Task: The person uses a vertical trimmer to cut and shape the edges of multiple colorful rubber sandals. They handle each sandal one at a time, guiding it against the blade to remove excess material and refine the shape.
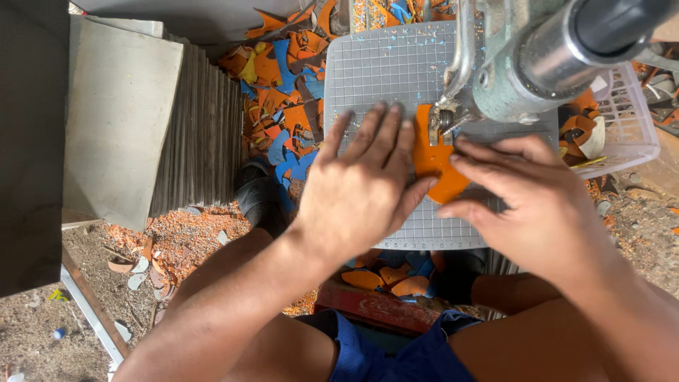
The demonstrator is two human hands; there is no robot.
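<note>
Gridded cutting mat (382, 71) w/ orange piece (433, 159) (flat).

left hand (364, 187) flat on orange piece (437, 166) | right hand (527, 194) presses the piece's other side | piece lies on clear grid plate (382, 71) under machine head (523, 64) | orange and blue scraps (279, 92) piled behind | white basket (629, 120) at right

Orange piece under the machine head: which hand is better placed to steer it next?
Probably the right hand: its fingertips rest on the orange piece beside the machine head. The left hand lies flat, pressing its left edge.
</note>
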